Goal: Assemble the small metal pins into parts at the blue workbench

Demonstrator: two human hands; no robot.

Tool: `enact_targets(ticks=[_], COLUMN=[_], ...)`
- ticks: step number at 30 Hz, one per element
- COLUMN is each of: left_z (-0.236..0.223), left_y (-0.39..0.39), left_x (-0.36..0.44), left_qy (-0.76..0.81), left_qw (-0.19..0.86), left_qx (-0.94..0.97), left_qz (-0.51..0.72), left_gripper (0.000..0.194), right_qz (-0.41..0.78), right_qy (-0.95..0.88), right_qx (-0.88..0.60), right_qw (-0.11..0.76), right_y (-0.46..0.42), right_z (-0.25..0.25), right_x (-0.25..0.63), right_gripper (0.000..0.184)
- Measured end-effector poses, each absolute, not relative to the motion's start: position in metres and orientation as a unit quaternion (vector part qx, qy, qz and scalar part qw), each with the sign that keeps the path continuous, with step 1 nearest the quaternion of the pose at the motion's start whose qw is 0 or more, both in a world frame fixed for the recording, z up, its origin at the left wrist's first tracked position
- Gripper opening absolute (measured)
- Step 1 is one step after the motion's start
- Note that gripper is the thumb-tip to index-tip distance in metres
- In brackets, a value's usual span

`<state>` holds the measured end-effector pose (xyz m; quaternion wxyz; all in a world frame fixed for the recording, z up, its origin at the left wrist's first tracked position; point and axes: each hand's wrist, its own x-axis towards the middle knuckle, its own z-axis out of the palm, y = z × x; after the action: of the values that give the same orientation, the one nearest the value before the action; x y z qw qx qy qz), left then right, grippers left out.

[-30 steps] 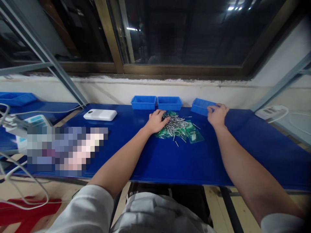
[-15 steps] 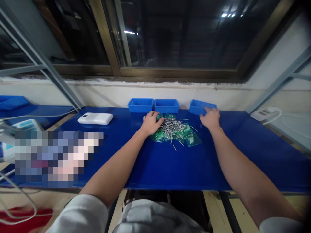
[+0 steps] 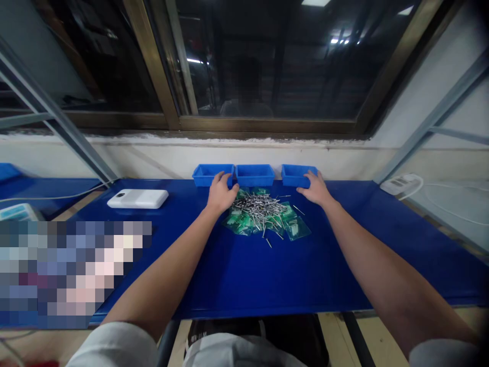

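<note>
My left hand (image 3: 220, 193) lies on the blue table (image 3: 267, 270) with its fingers spread, the fingertips touching the right end of the left blue bin (image 3: 206, 176). My right hand (image 3: 315, 188) rests with fingers stretched against the front right corner of the right blue bin (image 3: 294, 175). A middle blue bin (image 3: 254, 175) stands between them. Between my hands lies a pile of metal nails (image 3: 256, 210) on several small green bags (image 3: 296, 228). Neither hand holds anything.
A white flat device (image 3: 137, 198) lies at the left of the table. A white power strip (image 3: 401, 182) with a cable sits at the right by the wall. A metal frame post (image 3: 57, 122) slants at the left. A dark window runs behind.
My right hand has slid the right bin leftward and squared it with the other two. My left hand has left the nail pile and reached up to the left bin. The camera has tilted down.
</note>
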<state>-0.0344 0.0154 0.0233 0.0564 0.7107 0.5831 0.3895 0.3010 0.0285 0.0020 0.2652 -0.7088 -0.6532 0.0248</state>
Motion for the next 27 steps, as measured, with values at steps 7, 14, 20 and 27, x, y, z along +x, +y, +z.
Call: enact_targets(ticks=[7, 14, 20, 27], left_z=[0.007, 0.006, 0.015, 0.021], left_y=[0.039, 0.044, 0.054, 0.059], left_x=[-0.066, -0.054, -0.040, -0.031], left_qy=[0.588, 0.587, 0.609, 0.663], left_qw=[-0.016, -0.061, -0.096, -0.087], left_qx=[0.754, 0.761, 0.732, 0.697], left_qz=[0.292, 0.268, 0.292, 0.261], left_gripper=[0.052, 0.050, 0.041, 0.039], right_qz=[0.069, 0.091, 0.082, -0.059], right_qy=[-0.690, -0.713, -0.719, -0.646], right_qx=[-0.677, -0.663, -0.654, -0.679], right_qw=[0.245, 0.209, 0.220, 0.344], right_y=[0.047, 0.049, 0.044, 0.030], right_z=[0.007, 0.013, 0.015, 0.012], right_x=[0.290, 0.276, 0.273, 0.280], right_gripper=[0.067, 0.066, 0.072, 0.055])
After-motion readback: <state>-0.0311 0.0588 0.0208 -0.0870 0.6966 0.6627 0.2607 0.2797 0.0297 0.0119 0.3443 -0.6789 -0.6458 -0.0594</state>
